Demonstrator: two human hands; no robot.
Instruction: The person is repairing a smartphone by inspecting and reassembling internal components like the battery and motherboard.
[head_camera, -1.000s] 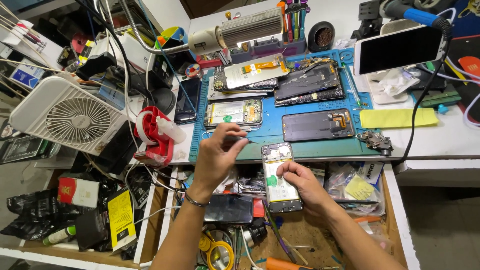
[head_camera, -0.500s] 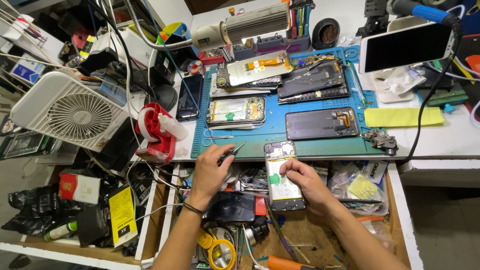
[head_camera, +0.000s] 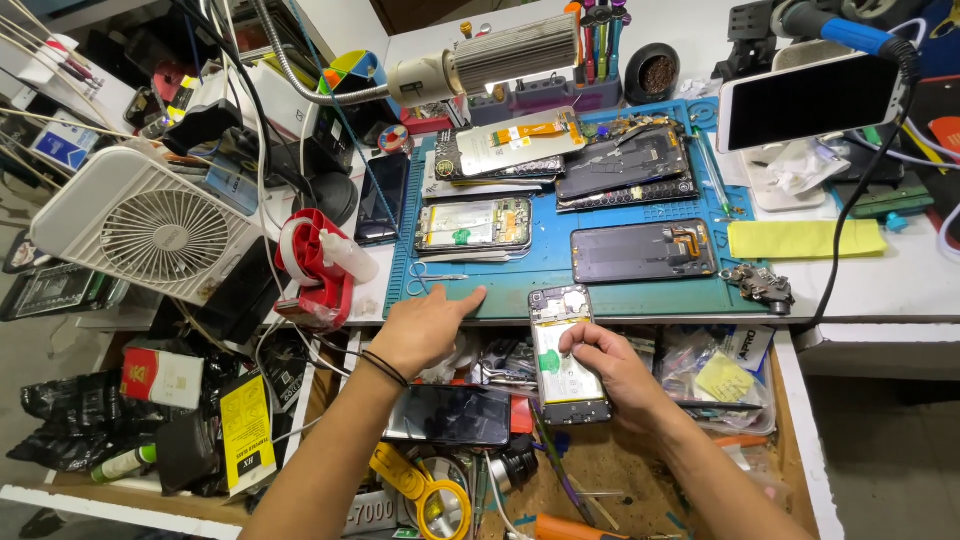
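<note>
Left hand stretched forward, palm down, fingers held together and almost flat, index fingertip pointing up and to the right. Thin dark band around the left wrist. Left forearm bare, coming from the lower left of the view. Right hand lower and to the right, fingers curled inward in a grip, thumb on top. Right forearm bare, entering from the lower right. Both hands apart, not touching.

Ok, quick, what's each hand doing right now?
Left hand: open, empty, fingertips on the blue mat.
Right hand: holding the opened phone.
</note>
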